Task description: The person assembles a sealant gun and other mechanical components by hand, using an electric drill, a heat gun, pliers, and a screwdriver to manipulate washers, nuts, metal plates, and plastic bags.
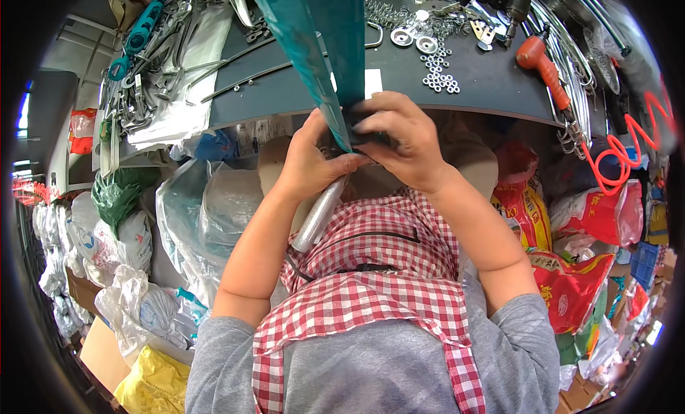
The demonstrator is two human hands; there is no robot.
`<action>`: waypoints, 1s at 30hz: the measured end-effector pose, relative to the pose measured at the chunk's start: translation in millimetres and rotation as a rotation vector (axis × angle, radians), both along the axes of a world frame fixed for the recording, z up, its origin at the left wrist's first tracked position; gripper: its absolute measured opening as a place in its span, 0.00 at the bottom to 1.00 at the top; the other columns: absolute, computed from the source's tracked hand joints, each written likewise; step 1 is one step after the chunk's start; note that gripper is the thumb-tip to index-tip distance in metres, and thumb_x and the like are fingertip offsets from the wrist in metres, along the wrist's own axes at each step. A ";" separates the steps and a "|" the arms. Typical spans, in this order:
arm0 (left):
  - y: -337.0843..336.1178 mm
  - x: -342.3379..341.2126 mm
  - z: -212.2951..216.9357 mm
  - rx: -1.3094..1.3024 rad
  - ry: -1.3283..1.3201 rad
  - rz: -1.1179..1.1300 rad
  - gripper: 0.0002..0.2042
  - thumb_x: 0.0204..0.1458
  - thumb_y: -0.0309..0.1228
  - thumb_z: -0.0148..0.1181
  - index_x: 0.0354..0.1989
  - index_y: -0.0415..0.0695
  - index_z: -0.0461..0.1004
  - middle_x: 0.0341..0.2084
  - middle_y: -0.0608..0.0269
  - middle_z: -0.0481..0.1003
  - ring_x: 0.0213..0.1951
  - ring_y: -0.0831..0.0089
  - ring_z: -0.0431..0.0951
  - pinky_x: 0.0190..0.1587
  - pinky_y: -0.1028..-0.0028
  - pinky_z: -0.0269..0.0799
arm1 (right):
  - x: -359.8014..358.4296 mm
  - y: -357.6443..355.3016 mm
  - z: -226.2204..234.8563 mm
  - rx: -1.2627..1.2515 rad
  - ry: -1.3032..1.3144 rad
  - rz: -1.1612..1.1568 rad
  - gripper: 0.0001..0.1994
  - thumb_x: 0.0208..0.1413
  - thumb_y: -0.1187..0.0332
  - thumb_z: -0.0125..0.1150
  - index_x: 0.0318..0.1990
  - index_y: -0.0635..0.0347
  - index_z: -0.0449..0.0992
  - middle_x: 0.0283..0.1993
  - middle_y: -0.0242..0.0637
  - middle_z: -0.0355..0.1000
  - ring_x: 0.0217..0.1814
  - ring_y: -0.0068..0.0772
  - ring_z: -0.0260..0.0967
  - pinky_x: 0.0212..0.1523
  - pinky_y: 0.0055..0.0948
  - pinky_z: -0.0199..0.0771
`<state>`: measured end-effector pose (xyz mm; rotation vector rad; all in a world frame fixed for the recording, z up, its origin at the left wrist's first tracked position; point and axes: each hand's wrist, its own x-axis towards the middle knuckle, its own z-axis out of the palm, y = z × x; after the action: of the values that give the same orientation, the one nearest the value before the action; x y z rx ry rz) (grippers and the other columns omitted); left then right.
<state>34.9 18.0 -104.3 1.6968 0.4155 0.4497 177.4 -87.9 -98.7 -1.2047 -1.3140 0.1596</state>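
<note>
Teal panel [349, 50] over dark workbench [278, 93]: long, folded lengthwise, it rises from the worker's grip toward 12 o'clock, its near face leaning to 11, across the bench's front edge; I read the clock from that grip. Held only at the low end, such a length could tip and sweep the bench top.

Checked apron [371, 296]: red and white, at 6 o'clock, covering the lap.

Clear plastic bag [228, 207]: 8 o'clock; anything dropped that side could vanish into its folds.

Red coiled hose [606, 164]: 3 o'clock, hanging at the bench's right end; an arm snagging it might drag things along.

Left hand [310, 157]: pinching the panel's lower end, thumb across the near side. Should the panel slide, a thin edge could nick bare skin.

Right hand [403, 139]: fingers curled at the panel's right side, blurred; I can't tell whether they pinch anything. A clumsy push could jolt the panel loose.

Silver tube [317, 218]: 7 o'clock, slanting from beneath the left hand over the lap; whether it joins the panel is hidden. If loose, it could roll off.

Orange-red power driver [541, 61]: 2 o'clock, on the bench.

Hex nuts [437, 68]: between 1 and 2, loosely clustered; a bump could scatter them.
</note>
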 end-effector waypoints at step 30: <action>-6.6 0.6 1.4 -0.179 -0.040 -0.013 0.39 0.33 0.22 0.66 0.58 0.34 0.54 0.51 0.58 0.63 0.50 0.71 0.66 0.51 0.74 0.65 | 29.8 -12.8 37.8 0.029 -1.044 0.235 0.12 0.44 0.69 0.50 0.32 0.65 0.76 0.45 0.43 0.70 0.50 0.38 0.67 0.54 0.31 0.65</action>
<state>35.4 11.3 -102.9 1.5144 0.4035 0.4233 207.2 -100.7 -60.9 -1.1235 -2.3479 -0.3783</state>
